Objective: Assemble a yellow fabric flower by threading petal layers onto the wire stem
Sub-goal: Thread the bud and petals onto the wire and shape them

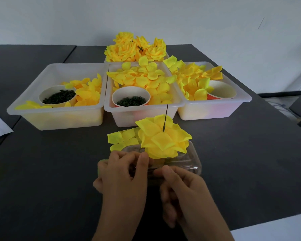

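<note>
Yellow flower (162,140) half built, wire stem (165,117) poking straight up out of the petals.

From my end, the left hand (122,173) pinches just under the flower, and the right hand (179,185) sits close beside it with fingers curled, can't tell on what. Clear tray (189,160) beneath, loose petals (122,137) to the left, three bins (59,117) behind.

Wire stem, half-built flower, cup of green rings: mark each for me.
Wire stem (165,117): head view, on the bare dark wire above the petals.
Half-built flower (161,138): head view, on the upper petal layer near its centre.
Cup of green rings (131,92): head view, on the cup's inner white wall.
</note>
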### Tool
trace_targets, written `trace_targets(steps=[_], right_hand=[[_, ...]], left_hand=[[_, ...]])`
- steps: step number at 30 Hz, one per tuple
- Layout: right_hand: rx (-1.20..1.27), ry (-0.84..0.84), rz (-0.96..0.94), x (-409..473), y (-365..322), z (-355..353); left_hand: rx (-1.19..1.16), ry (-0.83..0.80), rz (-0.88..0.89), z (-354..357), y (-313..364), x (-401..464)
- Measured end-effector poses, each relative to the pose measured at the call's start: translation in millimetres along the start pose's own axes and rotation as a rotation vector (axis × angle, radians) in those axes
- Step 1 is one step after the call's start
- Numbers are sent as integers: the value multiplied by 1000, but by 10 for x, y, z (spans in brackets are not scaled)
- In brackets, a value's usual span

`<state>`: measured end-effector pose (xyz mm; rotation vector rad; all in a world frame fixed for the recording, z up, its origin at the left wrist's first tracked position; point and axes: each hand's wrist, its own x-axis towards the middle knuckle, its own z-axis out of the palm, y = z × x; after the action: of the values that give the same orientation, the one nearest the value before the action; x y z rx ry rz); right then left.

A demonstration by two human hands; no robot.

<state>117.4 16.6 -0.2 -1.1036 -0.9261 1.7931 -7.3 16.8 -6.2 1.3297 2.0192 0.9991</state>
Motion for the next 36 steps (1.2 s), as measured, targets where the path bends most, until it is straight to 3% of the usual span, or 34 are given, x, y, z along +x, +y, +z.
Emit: trace_targets(steps=[5, 11, 36], right_hand=[[365, 137, 87, 24, 11, 137], [626, 175, 135, 47, -7, 245], [511, 213, -18, 124, -32, 162]], left_hand=[[-14, 19, -27, 53, 42, 31], [-77, 38, -5, 63, 30, 56], [-95, -15, -21, -17, -17, 141]])
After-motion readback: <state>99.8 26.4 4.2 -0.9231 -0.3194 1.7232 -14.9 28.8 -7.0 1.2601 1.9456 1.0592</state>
